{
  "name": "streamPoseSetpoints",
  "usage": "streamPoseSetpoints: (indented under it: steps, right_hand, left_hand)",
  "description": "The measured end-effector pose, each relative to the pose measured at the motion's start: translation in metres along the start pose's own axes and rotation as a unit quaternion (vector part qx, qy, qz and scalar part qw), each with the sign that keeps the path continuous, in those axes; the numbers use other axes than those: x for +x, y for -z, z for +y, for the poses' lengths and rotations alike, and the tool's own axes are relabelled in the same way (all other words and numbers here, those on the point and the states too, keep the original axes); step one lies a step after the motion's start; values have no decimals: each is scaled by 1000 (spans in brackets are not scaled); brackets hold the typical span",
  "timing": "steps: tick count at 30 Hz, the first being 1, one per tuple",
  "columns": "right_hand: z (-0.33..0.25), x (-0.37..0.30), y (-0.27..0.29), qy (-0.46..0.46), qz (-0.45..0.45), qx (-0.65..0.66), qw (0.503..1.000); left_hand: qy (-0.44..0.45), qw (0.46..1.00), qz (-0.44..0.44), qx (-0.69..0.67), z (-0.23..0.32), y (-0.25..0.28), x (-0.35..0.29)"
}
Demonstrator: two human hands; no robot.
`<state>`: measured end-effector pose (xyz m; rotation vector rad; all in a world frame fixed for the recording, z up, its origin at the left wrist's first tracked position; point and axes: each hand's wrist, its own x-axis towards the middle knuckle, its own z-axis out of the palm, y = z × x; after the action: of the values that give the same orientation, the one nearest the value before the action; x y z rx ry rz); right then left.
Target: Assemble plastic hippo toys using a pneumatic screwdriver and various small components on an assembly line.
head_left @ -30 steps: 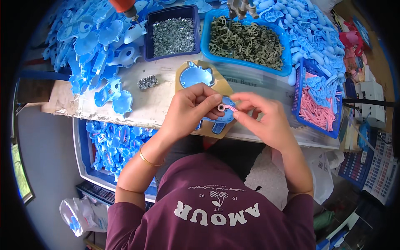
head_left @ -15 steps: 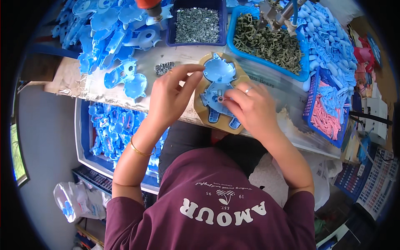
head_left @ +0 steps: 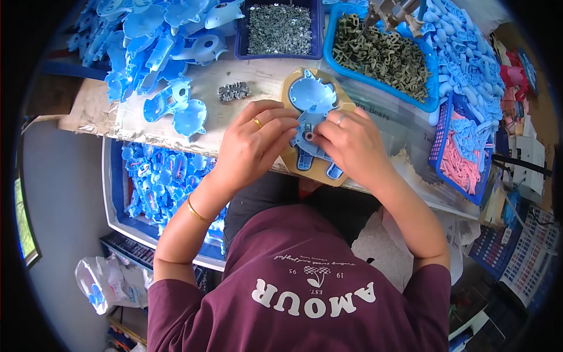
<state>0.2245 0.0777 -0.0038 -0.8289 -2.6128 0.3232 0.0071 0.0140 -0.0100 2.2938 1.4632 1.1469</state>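
Note:
A tan fixture block [head_left: 285, 94] lies at the table's front edge with a blue plastic toy shell [head_left: 314, 97] set in its hollow. The shell has a rounded upper part and two short legs. A small grey part with a round ring [head_left: 309, 136] sits in its lower body. My right hand [head_left: 356, 144] comes in from the right, thumb and fingers pinched against this grey part. On the other side my left hand [head_left: 253, 141] is closed, its bent fingertips at the shell's left edge. Whatever the left fingertips hold, if anything, is hidden.
Behind stand a dark blue bin [head_left: 238, 44] of small metal pieces and a bright blue basin [head_left: 381, 94] of dark clip-like parts. Loose metal pieces [head_left: 233, 91] and blue shells [head_left: 189, 117] lie left. A blue basket [head_left: 437, 138] holds pink pieces at right.
My left hand has come down and right, from beside the shell's upper part to its lower left edge. The right hand has stayed by the grey part. The red tool overhead has left view.

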Motion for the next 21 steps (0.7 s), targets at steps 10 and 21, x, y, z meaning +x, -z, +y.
streamPoseSetpoints:
  steps: [10,21]
  right_hand:
    - [-2,-2,-1,-1,25,23,999]
    - [-3,4,3,-30,-55,7,998]
  left_hand:
    - [0,1000,-5,-6,-6,-1,2]
    - [-54,995,-69,42,-2,0,-4]
